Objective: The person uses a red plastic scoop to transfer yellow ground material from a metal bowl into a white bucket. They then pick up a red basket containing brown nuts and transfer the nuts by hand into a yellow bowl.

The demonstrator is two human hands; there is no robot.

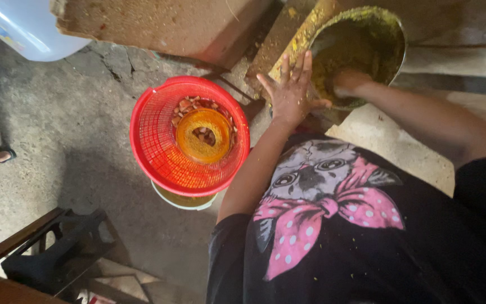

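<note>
Round metal bowl [361, 39], coated inside and along its rim with yellow-green paste, sits tilted at the upper right of the head view, its mouth turned toward the person so that the interior can be reached from below. Left hand [291, 90] lies flat against the near outer rim, fingers spread wide and closed on nothing, a placement that appears to brace the vessel against movement. Right hand [349, 83] is sunk into the paste at the bottom of the bowl; whether its grip is wide or closed on material cannot be told, because the fingers are buried. The paste looks thick, grainy and damp, and it clings to the wall in smears. Beside the bowl leans a brown, paste-spattered board [170, 25]. Well to the left, on the cracked concrete floor [57, 141], a red plastic mesh basket [156, 135] rests on a pale bucket [184, 200] and carries an orange ring-shaped dish [203, 135] with small pinkish pieces
</note>
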